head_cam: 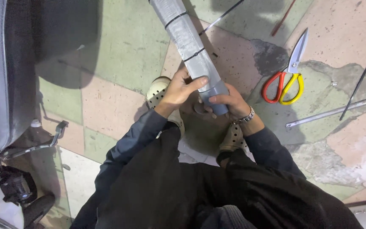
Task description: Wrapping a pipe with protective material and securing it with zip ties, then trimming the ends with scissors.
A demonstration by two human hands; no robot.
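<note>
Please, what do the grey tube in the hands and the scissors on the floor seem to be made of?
Grey tube: probably plastic pipe wrapped in matte mesh or fabric, given its woven sheen and dark bands. Scissors: shiny metal blades, with glossy red and yellow handles, likely plastic.

This looks like a small repair workshop or garage floor. The worn tiled floor (119, 55), in faded green and pink squares, is cracked and patched with grey cement. Red- and yellow-handled metal scissors (288, 72) lie loose on it beside a long flat metal strip (335, 112) and thin dark rods (363, 76). A parked motorbike (5, 127), with grey seat and foot lever, stands close by.
</note>
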